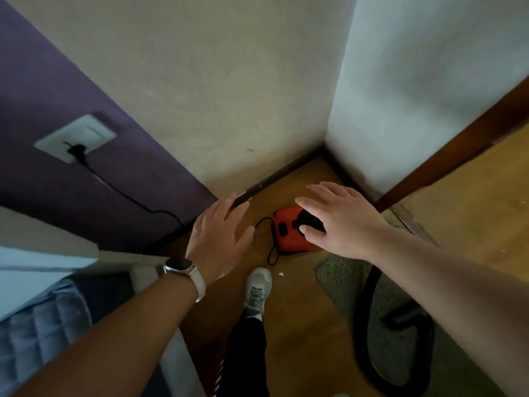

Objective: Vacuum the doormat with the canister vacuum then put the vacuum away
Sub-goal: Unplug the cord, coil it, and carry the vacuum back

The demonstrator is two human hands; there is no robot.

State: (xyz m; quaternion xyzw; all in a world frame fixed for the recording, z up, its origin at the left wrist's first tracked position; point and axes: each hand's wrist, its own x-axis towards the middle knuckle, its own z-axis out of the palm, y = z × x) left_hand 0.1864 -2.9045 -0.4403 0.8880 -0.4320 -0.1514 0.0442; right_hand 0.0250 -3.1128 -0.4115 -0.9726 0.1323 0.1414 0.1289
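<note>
Both spread, empty: left hand (220, 233), right hand (337, 222) | canister vacuum (286, 242) (red, cord (120, 191) plugged in) | doormat (340, 282) just beside it

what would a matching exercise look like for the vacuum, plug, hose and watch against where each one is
Things:
1. canister vacuum
2. plug
3. hose
4. watch

Places:
a. worn on the left wrist
b. in the wall socket
c. on the wooden floor in the corner where the walls meet
d. lying across the grey doormat

Pairs: 1-c, 2-b, 3-d, 4-a
</note>
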